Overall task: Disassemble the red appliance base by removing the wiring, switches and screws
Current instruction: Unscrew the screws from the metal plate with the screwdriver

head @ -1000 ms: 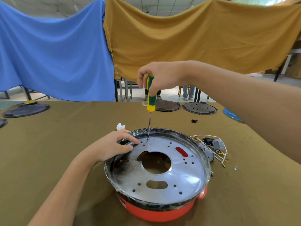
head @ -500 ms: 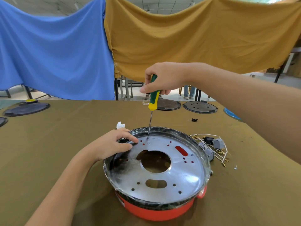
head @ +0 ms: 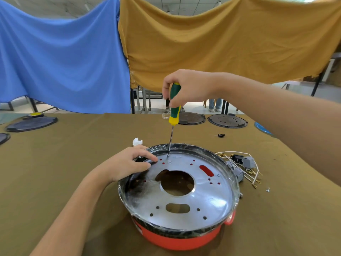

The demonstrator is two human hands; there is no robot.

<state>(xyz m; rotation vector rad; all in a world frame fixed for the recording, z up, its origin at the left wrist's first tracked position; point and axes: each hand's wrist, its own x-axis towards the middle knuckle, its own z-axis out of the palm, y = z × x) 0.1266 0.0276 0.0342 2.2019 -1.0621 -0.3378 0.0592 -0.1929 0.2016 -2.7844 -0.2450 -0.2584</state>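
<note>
While right hand drives screwdriver, wiring lies beside base.

Appliance base on table; wiring bundle just right; two discs behind.

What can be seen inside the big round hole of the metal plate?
Through the round hole in the metal plate only a dark brownish interior shows. The plate covers the rest of the red appliance base, so any parts inside cannot be seen.

Screwdriver tip on base plate screw
</note>
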